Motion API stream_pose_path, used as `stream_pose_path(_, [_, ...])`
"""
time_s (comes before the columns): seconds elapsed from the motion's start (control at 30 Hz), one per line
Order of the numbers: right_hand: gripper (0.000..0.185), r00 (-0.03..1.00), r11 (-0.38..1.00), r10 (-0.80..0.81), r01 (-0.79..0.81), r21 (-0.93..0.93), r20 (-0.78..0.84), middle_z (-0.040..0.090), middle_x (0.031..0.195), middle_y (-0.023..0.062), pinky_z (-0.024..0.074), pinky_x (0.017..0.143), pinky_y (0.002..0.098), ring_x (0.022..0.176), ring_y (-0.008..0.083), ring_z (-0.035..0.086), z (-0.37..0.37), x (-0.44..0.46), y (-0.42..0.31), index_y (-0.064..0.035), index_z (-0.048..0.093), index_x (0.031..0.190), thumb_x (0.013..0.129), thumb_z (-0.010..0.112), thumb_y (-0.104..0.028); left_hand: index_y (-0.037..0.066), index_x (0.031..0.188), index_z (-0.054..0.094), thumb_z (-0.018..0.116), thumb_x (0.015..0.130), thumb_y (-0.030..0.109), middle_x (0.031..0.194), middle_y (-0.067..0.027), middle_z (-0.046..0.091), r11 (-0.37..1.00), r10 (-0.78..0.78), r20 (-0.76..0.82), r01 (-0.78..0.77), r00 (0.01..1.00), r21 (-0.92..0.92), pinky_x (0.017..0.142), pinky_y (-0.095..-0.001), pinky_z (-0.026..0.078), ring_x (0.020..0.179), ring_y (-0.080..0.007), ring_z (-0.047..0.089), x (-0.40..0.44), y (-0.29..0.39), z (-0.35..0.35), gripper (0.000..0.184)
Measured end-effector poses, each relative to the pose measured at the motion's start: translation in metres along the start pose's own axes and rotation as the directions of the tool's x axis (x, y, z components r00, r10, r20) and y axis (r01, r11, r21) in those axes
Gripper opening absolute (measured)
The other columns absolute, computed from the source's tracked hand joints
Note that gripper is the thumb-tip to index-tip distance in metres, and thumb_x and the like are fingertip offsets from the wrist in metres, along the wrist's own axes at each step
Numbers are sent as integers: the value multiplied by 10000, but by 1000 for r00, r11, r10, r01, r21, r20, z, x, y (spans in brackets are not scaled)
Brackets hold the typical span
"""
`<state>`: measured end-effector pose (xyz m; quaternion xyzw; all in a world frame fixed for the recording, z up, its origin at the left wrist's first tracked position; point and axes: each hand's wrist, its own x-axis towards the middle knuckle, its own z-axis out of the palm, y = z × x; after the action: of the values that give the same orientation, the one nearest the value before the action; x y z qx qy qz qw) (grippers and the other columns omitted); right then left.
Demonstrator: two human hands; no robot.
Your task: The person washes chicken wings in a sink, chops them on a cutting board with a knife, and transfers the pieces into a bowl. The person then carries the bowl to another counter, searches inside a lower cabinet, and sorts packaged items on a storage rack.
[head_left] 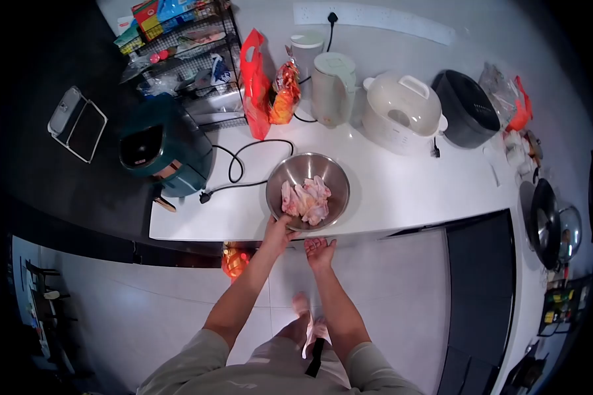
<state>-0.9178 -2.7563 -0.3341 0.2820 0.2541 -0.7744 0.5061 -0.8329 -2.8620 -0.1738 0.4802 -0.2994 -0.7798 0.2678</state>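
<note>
A stainless steel mixing bowl (341,178) stands near the front edge of the white counter. Inside it lie several pieces of raw chicken (308,199), pale pink with skin on. My left hand (279,236) grips the bowl's near-left rim, thumb over the edge and fingers hidden beneath it. Just below the counter edge, my right hand (320,253) is palm up with its fingers loosely curled and apart. It holds nothing and is close to the bowl without touching it.
A dark green air fryer (194,155) with a loose black cord stands left. Behind are a red plastic bag (254,85), an orange snack packet (285,95), a pale green jug (334,92), a white cooker (402,115) and a black appliance (468,108). A wok (543,224) is far right.
</note>
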Motion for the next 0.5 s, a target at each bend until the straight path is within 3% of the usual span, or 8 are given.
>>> stream_pose_path(0.1, [605, 997, 1000, 20, -20, -6, 71, 536, 788, 48, 486, 767, 391, 712, 224, 507, -51, -25, -3, -115, 496, 844, 933, 257, -663, 140, 1307, 379, 636, 886, 284, 1173, -105, 547, 997, -65, 12, 66, 998, -51, 739, -391, 556, 979, -273, 619, -1, 0, 0, 513])
stream_pose_path(0.13, [594, 994, 999, 25, -23, -23, 106, 531, 743, 35, 490, 742, 381, 684, 214, 509, -67, -37, -6, -125, 496, 820, 931, 275, -665, 117, 1336, 341, 669, 869, 407, 1205, -120, 528, 999, -37, 45, 38, 998, -34, 784, -400, 542, 992, -283, 612, -4, -2, -2, 640])
stream_pose_path(0.17, [585, 990, 999, 30, -25, -40, 140, 526, 697, 22, 493, 716, 371, 656, 204, 510, -79, -46, -10, -135, 495, 797, 930, 293, -667, 109, 1340, 335, 671, 867, 414, 1207, -124, 527, 999, -43, -3, 43, 999, -32, 794, -401, 539, 997, -285, 610, -9, -7, -3, 656])
stream_pose_path(0.2, [570, 982, 992, -18, -6, -126, -188, 529, 675, 4, 476, 661, 345, 637, 180, 531, -52, -82, -15, -145, 501, 786, 923, 329, -671, 100, 1343, 328, 673, 865, 420, 1209, -128, 526, 999, -45, -48, 44, 998, -30, 804, -403, 536, 1002, -286, 608, -15, -12, -1, 671])
stream_pose_path(0.23, [569, 986, 978, -31, -4, -210, -163, 533, 680, 5, 471, 653, 342, 641, 178, 538, -65, -96, -24, -142, 509, 791, 924, 335, -667, 92, 1347, 322, 675, 862, 427, 1211, -132, 526, 999, -46, -89, 44, 995, -26, 814, -405, 533, 1008, -287, 606, -21, -18, -1, 687])
stream_pose_path(0.27, [569, 989, 956, -38, -5, -292, -141, 537, 685, 5, 466, 644, 340, 645, 176, 545, -88, -119, -33, -138, 517, 796, 925, 342, -663, 71, 1336, 341, 641, 884, 443, 1211, -141, 528, 999, -27, 16, 27, 1000, 27, 844, -386, 520, 1016, -271, 604, -28, -24, -8, 657])
stream_pose_path(0.37, [557, 978, 867, -115, 14, -499, -172, 543, 687, 4, 463, 639, 341, 657, 171, 560, -147, -180, -65, -118, 543, 828, 935, 365, -634, 78, 1298, 402, 603, 908, 447, 1170, -131, 556, 1000, 11, 94, -12, 995, 11, 835, -361, 516, 1003, -249, 610, -59, -55, -7, 574])
stream_pose_path(0.5, [512, 906, 507, -362, -4, -862, -217, 586, 711, 15, 469, 628, 342, 665, 154, 569, -179, -245, -132, -86, 579, 883, 958, 402, -561, 78, 1215, 493, 574, 938, 353, 1073, -104, 609, 993, -106, 31, 104, 994, 58, 796, -329, 517, 958, -221, 630, -71, -110, -6, 399])
